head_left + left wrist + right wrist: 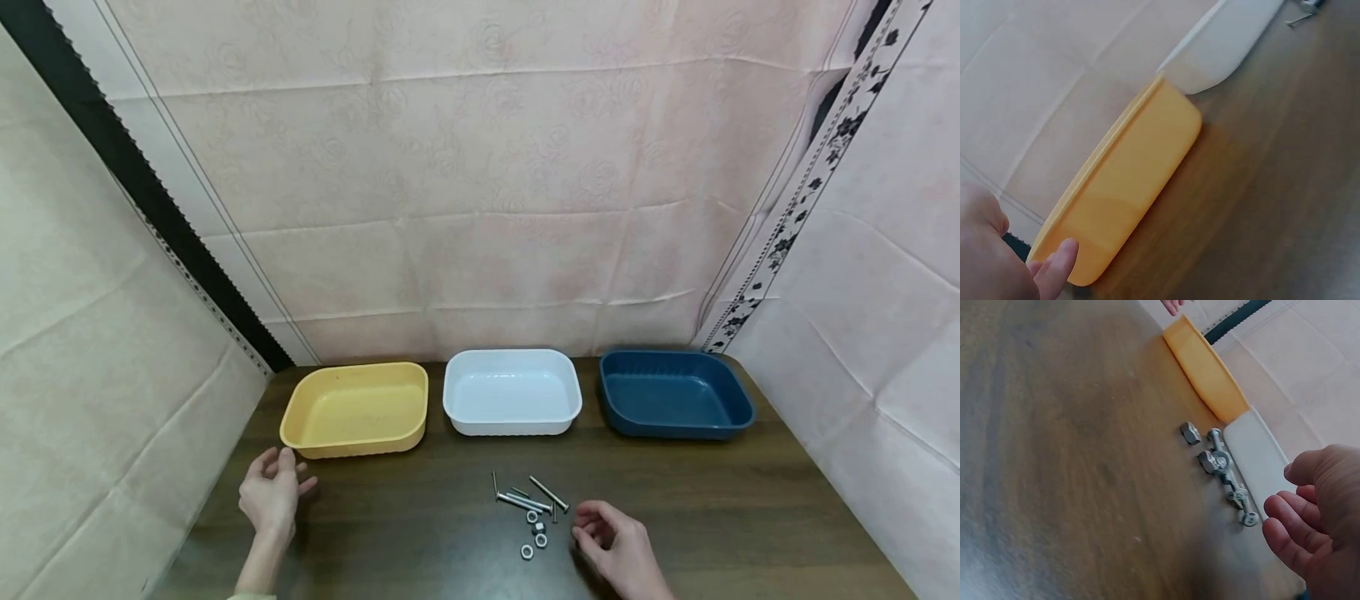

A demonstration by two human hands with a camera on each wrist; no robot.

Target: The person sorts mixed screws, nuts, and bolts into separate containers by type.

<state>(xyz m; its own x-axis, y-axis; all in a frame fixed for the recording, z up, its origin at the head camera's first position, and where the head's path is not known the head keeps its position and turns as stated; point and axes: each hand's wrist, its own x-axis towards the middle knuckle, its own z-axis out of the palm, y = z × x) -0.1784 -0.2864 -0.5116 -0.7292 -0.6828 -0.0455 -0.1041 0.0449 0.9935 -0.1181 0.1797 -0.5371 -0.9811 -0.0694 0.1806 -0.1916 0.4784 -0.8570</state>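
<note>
Three shallow trays stand in a row at the back of the dark wooden table: a yellow tray [352, 408], a white tray [512, 390] and a blue tray [673, 392]. A small pile of long bolts [528, 496] and loose nuts [536, 535] lies in front of the white tray. My right hand [618, 546] hovers just right of the nuts with fingers loosely curled, holding nothing. My left hand [272, 492] rests relaxed and empty near the yellow tray's front left corner. The right wrist view shows the nuts and bolts [1219, 472] and my right hand's fingers [1288, 534].
Pale pink sheeting hangs behind and to both sides of the table [420, 533]. All three trays look empty. The left wrist view shows the yellow tray's side wall [1129, 181], the white tray [1222, 53] beyond it, and bare tabletop to the right.
</note>
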